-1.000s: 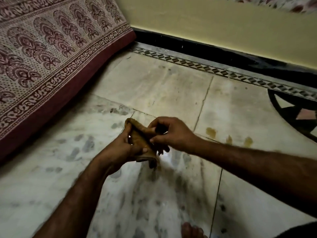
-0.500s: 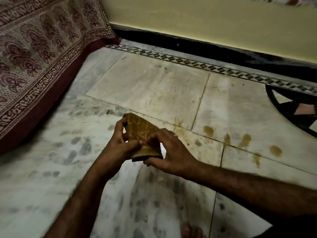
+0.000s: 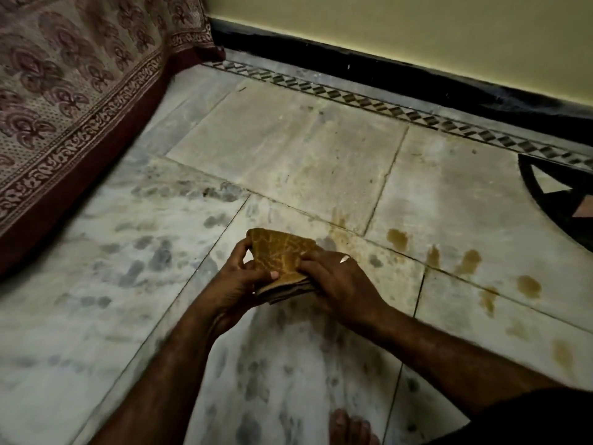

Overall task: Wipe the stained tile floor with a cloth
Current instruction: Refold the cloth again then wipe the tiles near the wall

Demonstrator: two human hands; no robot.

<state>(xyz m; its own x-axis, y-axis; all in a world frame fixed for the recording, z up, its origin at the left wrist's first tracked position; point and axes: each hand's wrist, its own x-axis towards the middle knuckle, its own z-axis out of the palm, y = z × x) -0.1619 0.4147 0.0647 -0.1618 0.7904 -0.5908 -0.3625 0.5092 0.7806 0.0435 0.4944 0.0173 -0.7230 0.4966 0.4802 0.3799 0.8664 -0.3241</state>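
Observation:
A folded brown-yellow cloth [image 3: 278, 254] is held between both hands just above the marble tile floor [image 3: 288, 149]. My left hand [image 3: 237, 284] grips its left edge, thumb on top. My right hand [image 3: 340, 281], with a ring on one finger, holds the right side with fingers curled over it. Several yellow-brown stains [image 3: 398, 239] dot the tiles to the right of the cloth, and more stains [image 3: 528, 285] trail toward the lower right.
A patterned bedspread [image 3: 64, 91] with a dark red border hangs at the left. A black skirting [image 3: 385, 72] and yellow wall run along the back. A dark floor inlay [image 3: 558, 200] lies at the right. My bare foot [image 3: 348, 427] is at the bottom.
The cloth went from bunched to a flat folded pad, my right hand moving over its right side. The view shifted right, showing more stains.

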